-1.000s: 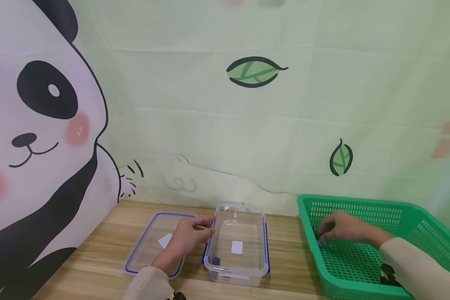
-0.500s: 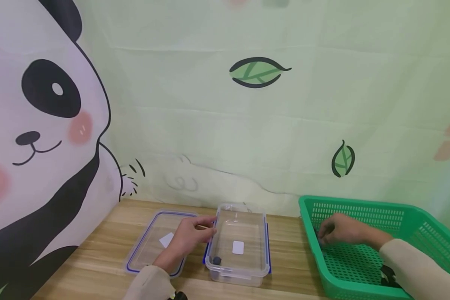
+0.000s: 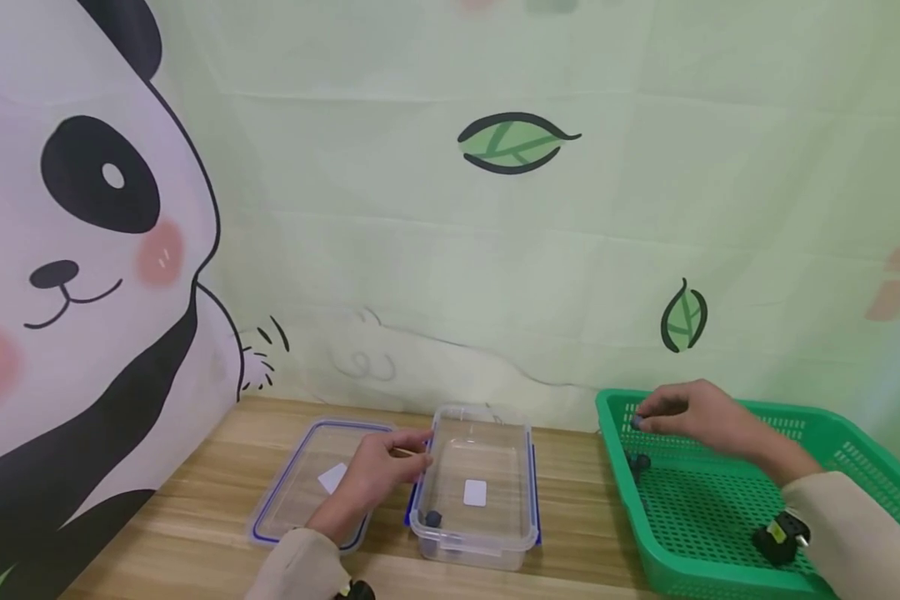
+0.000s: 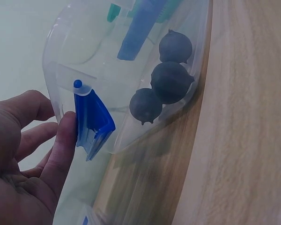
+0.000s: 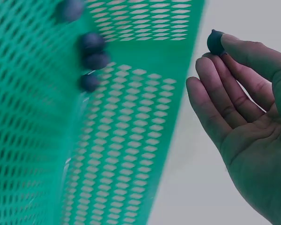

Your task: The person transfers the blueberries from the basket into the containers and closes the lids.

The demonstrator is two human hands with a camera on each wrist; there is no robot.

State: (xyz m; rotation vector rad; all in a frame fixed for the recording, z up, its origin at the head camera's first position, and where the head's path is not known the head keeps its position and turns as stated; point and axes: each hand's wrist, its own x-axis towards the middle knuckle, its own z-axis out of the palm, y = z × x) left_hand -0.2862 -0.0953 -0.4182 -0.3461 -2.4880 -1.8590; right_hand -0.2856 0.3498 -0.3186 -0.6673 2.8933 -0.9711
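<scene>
Basket [image 5: 145, 52]: solid green, diamond-hole pattern on walls
Box [image 3: 472, 552]: clear; latches [image 4: 94, 121] bright blue
Lid [image 3: 292, 504]: clear, blue line round edge
Tags [image 3: 475, 492]: plain white, on box and lid
Held ball [image 5: 215, 42]: dark blue, near black
Box balls [image 4: 171, 82]: dark slate
Basket balls [image 5: 96, 60]: dark blue-purple
Table [image 3: 195, 500]: tan wood grain, lighter and darker streaks
Backdrop [image 3: 555, 275]: pale green; 2 leaves [image 3: 512, 143], green, black outlines, darker veins
Panda [image 3: 105, 258]: white and black, pink cheeks
Sleeves [image 3: 847, 521]: plain cream
Wrist cam [image 3: 778, 537]: black, yellow-green patch
</scene>
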